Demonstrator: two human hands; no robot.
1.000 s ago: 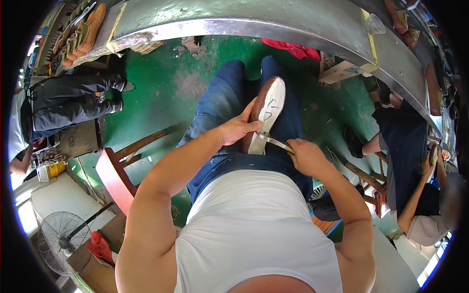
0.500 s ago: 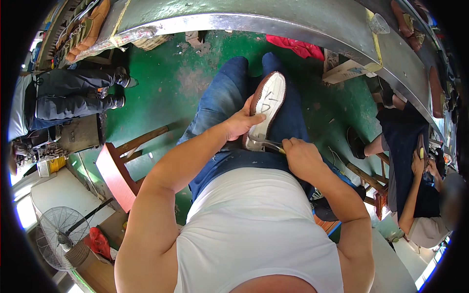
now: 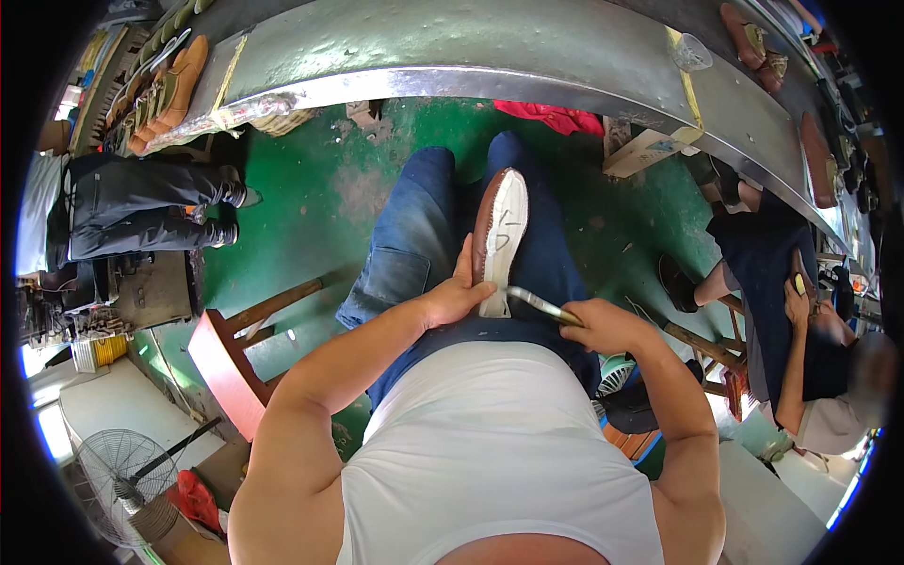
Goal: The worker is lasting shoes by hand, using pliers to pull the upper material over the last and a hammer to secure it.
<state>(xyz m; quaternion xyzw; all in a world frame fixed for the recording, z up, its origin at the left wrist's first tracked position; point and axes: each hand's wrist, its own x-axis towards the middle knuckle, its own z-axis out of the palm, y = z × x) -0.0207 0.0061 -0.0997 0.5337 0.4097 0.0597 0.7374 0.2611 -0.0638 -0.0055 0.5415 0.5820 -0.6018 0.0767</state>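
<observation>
A brown leather shoe (image 3: 508,217) lies bottom up along my thighs, toe pointing away from me. Its pale underside bears a dark handwritten mark. My left hand (image 3: 460,298) grips the shoe near the heel, fingers along its left side and thumb over the bottom. In my closed right hand (image 3: 607,327) is a slim tool (image 3: 537,302) with a silvery metal front part, bent at the tip, and a yellowish handle. That tip is beside the right edge of the heel; whether it touches the shoe I cannot tell.
Beyond my knees runs a metal-edged workbench (image 3: 424,80) with brown shoes (image 3: 179,89) at its left and a clear cup (image 3: 692,54) at its right. A wooden stool (image 3: 226,363) and a fan (image 3: 122,480) stand left. At right sits another person (image 3: 763,282) holding a shoe.
The shoe has shifted slightly toward me and stands more upright in the view. My right hand with the tool has moved right and down, and the tool's tip has come off the heel's middle.
</observation>
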